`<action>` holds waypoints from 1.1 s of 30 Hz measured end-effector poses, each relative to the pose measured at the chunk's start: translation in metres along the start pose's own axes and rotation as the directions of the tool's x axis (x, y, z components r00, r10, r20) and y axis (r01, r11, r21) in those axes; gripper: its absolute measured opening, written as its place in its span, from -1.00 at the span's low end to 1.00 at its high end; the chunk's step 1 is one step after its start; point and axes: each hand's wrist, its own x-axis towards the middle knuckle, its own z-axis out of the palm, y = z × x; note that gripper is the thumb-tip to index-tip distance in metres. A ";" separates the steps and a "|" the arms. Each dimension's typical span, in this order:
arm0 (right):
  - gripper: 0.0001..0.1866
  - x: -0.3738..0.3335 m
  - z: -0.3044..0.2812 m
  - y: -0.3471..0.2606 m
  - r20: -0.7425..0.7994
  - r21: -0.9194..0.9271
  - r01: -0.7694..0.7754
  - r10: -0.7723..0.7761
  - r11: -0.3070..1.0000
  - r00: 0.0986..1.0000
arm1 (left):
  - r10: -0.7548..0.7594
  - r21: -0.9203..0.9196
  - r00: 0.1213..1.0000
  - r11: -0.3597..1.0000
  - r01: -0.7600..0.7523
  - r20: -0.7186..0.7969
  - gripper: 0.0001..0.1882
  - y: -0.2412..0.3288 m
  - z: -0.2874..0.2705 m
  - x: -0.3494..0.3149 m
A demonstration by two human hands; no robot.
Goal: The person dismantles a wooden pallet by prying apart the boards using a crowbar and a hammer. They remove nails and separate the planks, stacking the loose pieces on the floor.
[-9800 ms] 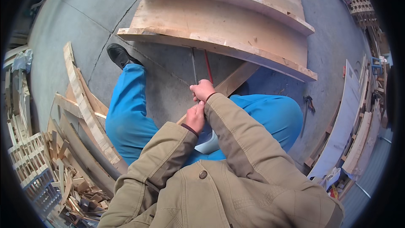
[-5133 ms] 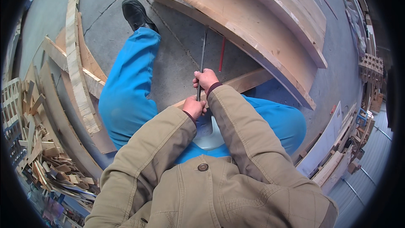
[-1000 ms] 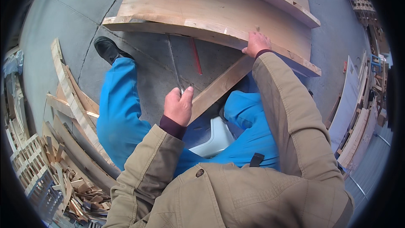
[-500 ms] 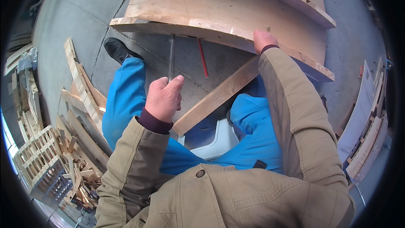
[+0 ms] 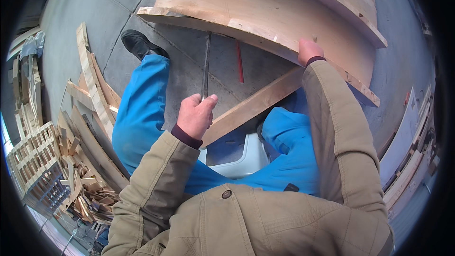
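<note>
The grey concrete floor (image 5: 106, 33), crossed by thin dark seams, carries a broad, beamed wooden panel (image 5: 227, 2) at the far side. Loose boards (image 5: 88, 71) and, nearer, a scrap-wood heap (image 5: 87, 204) cover its left; long planks (image 5: 400, 180) line its right.

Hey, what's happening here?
A person in a tan jacket and blue trousers grips a dark metal bar in the left hand. The bar's far end reaches the near beam of a wooden panel. The right hand is at that beam, farther right; its fingers are mostly hidden. A red bar, held by neither hand, and a diagonal plank are nearby.
</note>
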 end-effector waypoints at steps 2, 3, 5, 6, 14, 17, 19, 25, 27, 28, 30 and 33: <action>-0.74 0.000 -0.002 0.001 0.025 -0.006 0.007 -0.007 1.000 1.000 | -0.032 -0.006 0.999 0.999 0.032 -0.004 -0.69 -0.023 -0.007 0.002; -0.73 0.001 -0.003 0.001 0.036 -0.017 0.007 -0.006 1.000 0.999 | -0.077 0.024 0.997 0.997 0.077 -0.014 -0.70 -0.033 -0.012 0.005; -0.71 0.001 -0.001 0.002 0.047 -0.028 0.028 -0.027 0.999 0.999 | -0.119 -0.035 0.993 0.992 0.119 0.009 -0.73 -0.052 -0.020 0.013; -0.68 0.001 -0.001 0.003 0.052 -0.037 0.046 -0.044 0.998 0.998 | -0.157 -0.053 0.988 0.986 0.157 0.011 -0.74 -0.061 -0.025 0.017; -0.73 0.001 -0.007 0.002 0.092 -0.086 0.082 -0.074 0.993 0.993 | -0.319 -0.200 0.943 0.922 0.332 0.095 -0.95 -0.139 -0.027 0.063; -0.73 -0.002 -0.010 0.001 0.110 -0.100 0.079 -0.068 0.992 0.992 | -0.333 -0.185 0.939 0.921 0.344 0.087 -0.95 -0.167 -0.014 0.083; -0.72 -0.003 -0.011 0.001 0.121 -0.117 0.096 -0.082 0.988 0.989 | -0.344 -0.218 0.936 0.910 0.352 0.073 -0.96 -0.182 -0.005 0.091; -0.73 -0.001 -0.011 0.000 0.137 -0.133 0.099 -0.080 0.986 0.987 | -0.314 -0.309 0.949 0.899 0.311 0.039 -0.94 -0.204 0.006 0.108; -0.74 -0.001 -0.011 0.001 0.126 -0.126 0.104 -0.088 0.987 0.988 | -0.313 -0.259 0.949 0.921 0.292 -0.044 -0.87 -0.208 0.008 0.113; -0.75 -0.001 -0.010 0.001 0.133 -0.127 0.102 -0.085 0.987 0.988 | -0.315 -0.265 0.944 0.923 0.280 -0.097 -0.82 -0.211 0.011 0.115; -0.76 -0.001 -0.009 0.001 0.114 -0.126 0.102 -0.087 0.987 0.990 | -0.284 -0.197 0.939 0.949 0.247 -0.194 -0.76 -0.216 0.014 0.117; -0.77 0.000 -0.007 0.000 0.096 -0.120 0.096 -0.084 0.988 0.992 | -0.214 -0.038 0.936 0.977 0.212 -0.281 -0.70 -0.220 0.018 0.123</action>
